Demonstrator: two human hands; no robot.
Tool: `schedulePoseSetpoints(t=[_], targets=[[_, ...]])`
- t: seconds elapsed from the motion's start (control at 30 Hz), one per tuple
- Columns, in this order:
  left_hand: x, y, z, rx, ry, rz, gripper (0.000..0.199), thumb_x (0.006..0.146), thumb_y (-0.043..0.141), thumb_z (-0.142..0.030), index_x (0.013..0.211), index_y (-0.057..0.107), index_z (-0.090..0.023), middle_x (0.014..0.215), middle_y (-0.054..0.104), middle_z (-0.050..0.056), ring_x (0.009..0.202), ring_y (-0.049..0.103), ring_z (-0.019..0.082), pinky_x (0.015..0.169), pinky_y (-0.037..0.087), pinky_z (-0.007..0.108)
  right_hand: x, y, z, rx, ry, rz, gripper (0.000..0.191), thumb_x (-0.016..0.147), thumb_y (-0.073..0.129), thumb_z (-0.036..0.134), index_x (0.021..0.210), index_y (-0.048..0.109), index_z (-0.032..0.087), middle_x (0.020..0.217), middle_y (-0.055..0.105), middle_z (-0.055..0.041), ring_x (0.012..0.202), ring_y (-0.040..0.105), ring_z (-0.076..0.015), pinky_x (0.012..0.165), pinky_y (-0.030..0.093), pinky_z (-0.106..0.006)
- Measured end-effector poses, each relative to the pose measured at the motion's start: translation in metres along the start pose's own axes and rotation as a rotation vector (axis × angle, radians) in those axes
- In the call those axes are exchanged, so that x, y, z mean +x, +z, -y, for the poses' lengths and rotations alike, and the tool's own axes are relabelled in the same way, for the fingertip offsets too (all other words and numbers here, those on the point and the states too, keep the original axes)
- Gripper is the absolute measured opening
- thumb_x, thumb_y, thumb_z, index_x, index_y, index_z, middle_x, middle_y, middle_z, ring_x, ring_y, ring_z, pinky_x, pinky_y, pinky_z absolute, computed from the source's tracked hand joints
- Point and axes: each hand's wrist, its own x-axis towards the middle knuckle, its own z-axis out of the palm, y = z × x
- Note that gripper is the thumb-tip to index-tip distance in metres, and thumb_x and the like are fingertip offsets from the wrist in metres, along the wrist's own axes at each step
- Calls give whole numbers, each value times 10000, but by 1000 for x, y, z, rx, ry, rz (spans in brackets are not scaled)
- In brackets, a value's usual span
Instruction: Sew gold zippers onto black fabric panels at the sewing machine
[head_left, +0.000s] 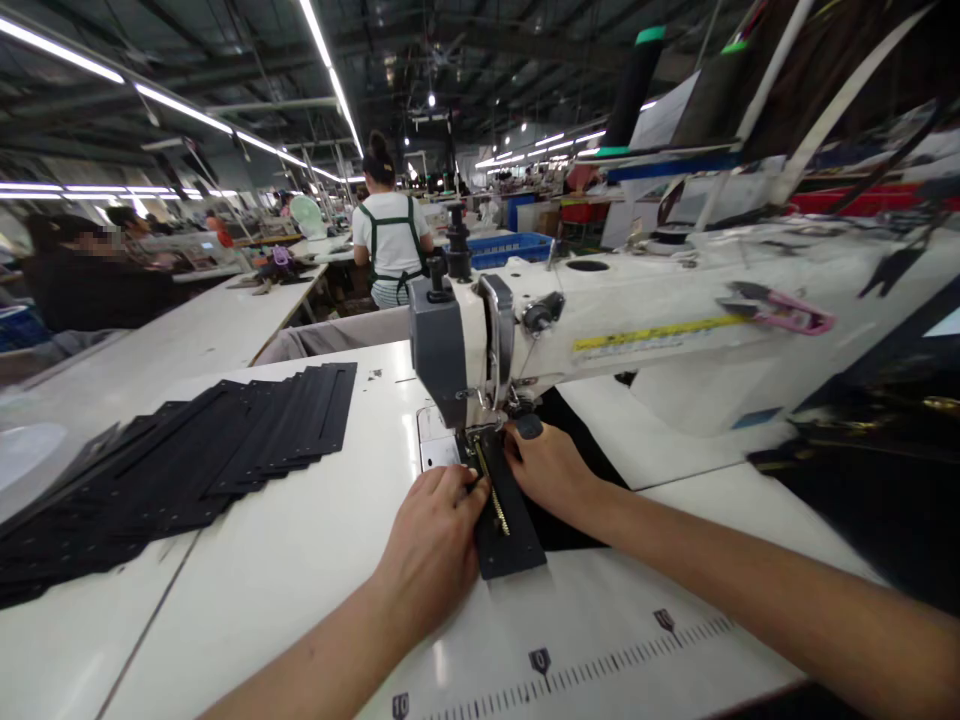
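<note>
A dark flat panel (516,555) with a brass-toothed zipper (493,490) in its slot lies under the head of a white-and-grey sewing machine (442,350). My left hand (431,535) grips the panel's left edge beside the zipper, thumb and fingers close together. On the other side, my right hand (559,470) has its fingers curled onto the panel near the presser foot, with a dark cover on one finger. Black fabric (581,430) extends beneath the panel and right wrist. The fingertips of both hands are partly hidden.
Overlapping black slotted panels (247,440) spread across the table's left side. Pink-handled thread snips (784,308) rest on the machine arm. A printed ruler (540,690) runs along the front edge. Dark material (870,500) lies at right; a person (390,235) stands ahead.
</note>
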Motion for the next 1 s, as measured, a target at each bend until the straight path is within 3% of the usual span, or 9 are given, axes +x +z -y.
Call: schedulePoseSetpoints(t=[0.1, 0.2, 0.33, 0.53, 1.0], targets=[[-10, 1, 2, -47, 52, -118, 391, 719, 425, -43, 1082, 552, -111, 1095, 596, 123, 1014, 559, 218, 917, 459, 438, -41, -7, 4, 179, -368, -108, 242, 819, 463, 130, 1009, 612, 147, 1068, 596, -108, 1000, 532, -213, 873, 443, -356], [-15, 0, 0, -18, 158, -184, 274, 815, 395, -79, 996, 595, -129, 1044, 640, 99, 953, 606, 194, 903, 482, 414, -73, -7, 7, 265, -537, -190, 285, 852, 424, 113, 1083, 588, 140, 1054, 611, -113, 1014, 528, -216, 900, 453, -385], [-12, -2, -6, 73, 248, -193, 260, 861, 363, -94, 956, 604, -105, 1013, 656, 105, 937, 619, 199, 877, 502, 404, -80, -4, 8, 254, -557, -236, 281, 858, 399, 93, 1030, 619, 124, 1009, 637, -110, 962, 561, -221, 875, 484, -358], [-8, -1, -8, 139, 245, -153, 269, 878, 344, -91, 942, 604, -111, 1001, 657, 97, 929, 620, 190, 880, 498, 380, -70, -2, 7, 240, -555, -286, 290, 843, 389, 67, 954, 645, 147, 923, 662, -86, 881, 593, -201, 830, 508, -323], [10, 5, 16, 99, 256, -129, 249, 882, 348, -101, 926, 592, -122, 932, 641, 88, 889, 608, 189, 858, 492, 392, -44, 4, -1, 230, -566, -287, 246, 793, 440, 18, 829, 647, 145, 840, 660, -66, 812, 595, -204, 790, 518, -324]])
